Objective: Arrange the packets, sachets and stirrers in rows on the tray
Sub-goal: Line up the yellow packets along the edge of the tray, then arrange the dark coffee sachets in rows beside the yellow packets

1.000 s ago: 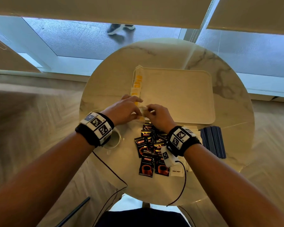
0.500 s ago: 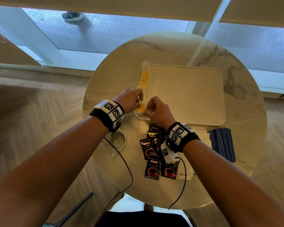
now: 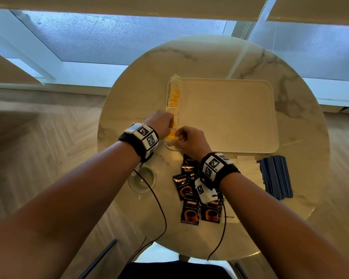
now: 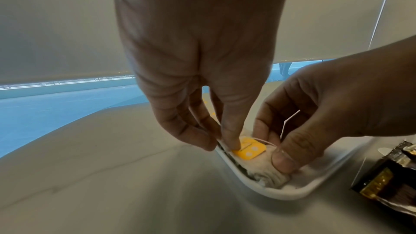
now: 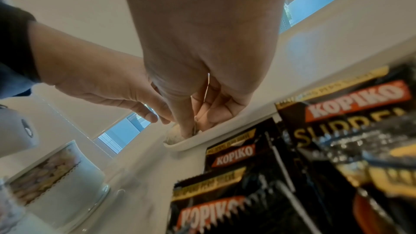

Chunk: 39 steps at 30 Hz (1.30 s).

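Cup: a white ceramic cup (image 3: 141,179) with a printed band stands on the round pale marble table (image 3: 129,101), at the near left, below the left wrist; apart from the tray.
Left hand: the left hand (image 3: 161,123) reaches over the tray's near-left corner — its thumb and forefinger pinch the edge of the nearest tea bag, and a fingertip (image 4: 231,144) presses the yellow paper tag (image 4: 248,149).
Tea-bag row: white paper tea bags with yellow tags (image 3: 174,97) lie in one line along the tray's left edge, running from the far corner toward the hands, each overlapping the next.
Nearest tea bag: the white tea bag (image 4: 265,172) sits in the tray's near-left corner, against the rim, its thin string looping up between the hands.
Right hand: the right hand (image 3: 189,138) has curled fingers; its thumb (image 4: 283,159) pushes down on the bag's near end while the string runs between the fingers.
Tray: the cream rectangular plastic tray (image 3: 230,117) lies at the table's centre.
Coffee sachets: black Kopiko coffee sachets (image 3: 189,210) lie in a loose overlapping heap on the table, just near of the tray, partly under the right wrist.
White packets: flat white paper packets (image 3: 248,166) lie right of the sachets — touching the stirrers' left side.
Stirrers: dark blue thin stirrers (image 3: 275,176) lie side by side at the near right.
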{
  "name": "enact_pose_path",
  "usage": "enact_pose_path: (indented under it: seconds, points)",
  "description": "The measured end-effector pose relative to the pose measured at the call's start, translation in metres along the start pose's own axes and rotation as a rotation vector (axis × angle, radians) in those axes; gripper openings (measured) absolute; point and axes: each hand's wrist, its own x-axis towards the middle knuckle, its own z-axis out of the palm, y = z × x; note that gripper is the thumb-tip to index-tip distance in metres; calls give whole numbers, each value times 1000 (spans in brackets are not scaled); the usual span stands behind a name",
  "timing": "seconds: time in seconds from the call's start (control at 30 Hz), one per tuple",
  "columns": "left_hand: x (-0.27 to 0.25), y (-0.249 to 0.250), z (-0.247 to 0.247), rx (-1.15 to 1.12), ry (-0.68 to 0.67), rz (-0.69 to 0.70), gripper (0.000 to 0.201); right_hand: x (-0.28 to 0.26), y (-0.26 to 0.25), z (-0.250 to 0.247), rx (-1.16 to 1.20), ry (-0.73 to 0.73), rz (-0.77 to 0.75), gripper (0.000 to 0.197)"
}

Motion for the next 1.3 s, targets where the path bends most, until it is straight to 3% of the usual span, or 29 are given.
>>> enact_pose_path:
  seconds: [0.13,0.43,0.67,0.8,1.0,1.3]
  points:
    - [-3,1,-4,-9,16,7,16,-2,-3,-9,-64,-18,-26,31]
    - [-54,24,-12,-128,210,126,15,-40,-9,-42,-87,-10,-73,15]
    - [-133,43,45,-157,153,240,12,-95,6,-57,-81,-59,-100,13]
    - [-167,47,96,-160,69,241,31,-124,22,-55,-61,-54,-66,10]
    - [-185,59,146,-123,86,154,67,-159,38,-53,-45,-75,-39,10]
    - [-184,60,145,-324,120,65,34,-172,47,-54,-41,-100,-59,10]
